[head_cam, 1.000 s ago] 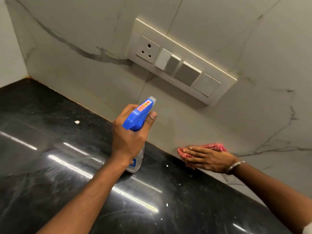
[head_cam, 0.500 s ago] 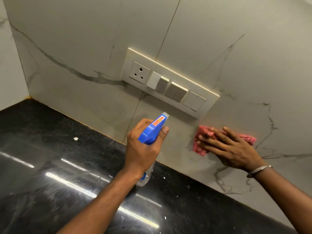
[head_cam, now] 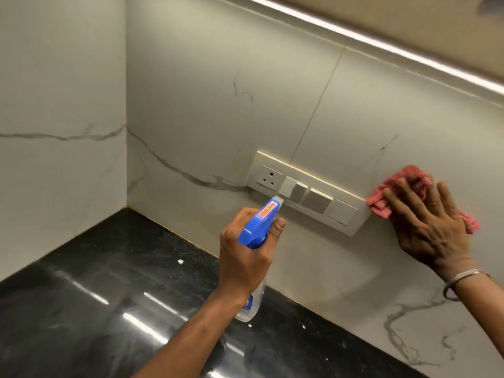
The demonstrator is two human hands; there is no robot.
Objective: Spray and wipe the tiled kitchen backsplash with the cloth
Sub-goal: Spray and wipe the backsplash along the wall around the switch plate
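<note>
My left hand (head_cam: 242, 257) grips a clear spray bottle with a blue trigger head (head_cam: 257, 227), its nozzle aimed at the white marble-look backsplash (head_cam: 218, 105) just below the switch plate. My right hand (head_cam: 425, 227) presses a pink cloth (head_cam: 381, 200) flat against the backsplash, fingers spread and straight, right beside the plate's right end. Most of the cloth is hidden under the hand. A bangle sits on that wrist.
A cream switch plate (head_cam: 305, 192) with a socket and several switches is set into the wall between my hands. Black glossy countertop (head_cam: 95, 296) runs below, with small white specks. A side wall (head_cam: 54, 105) closes the corner at left. A light strip (head_cam: 381, 45) runs under the cabinet above.
My right hand has slid the cloth up the wall from near the countertop to the level of the switch plate. The view has tilted upward; the left hand keeps holding the bottle.
</note>
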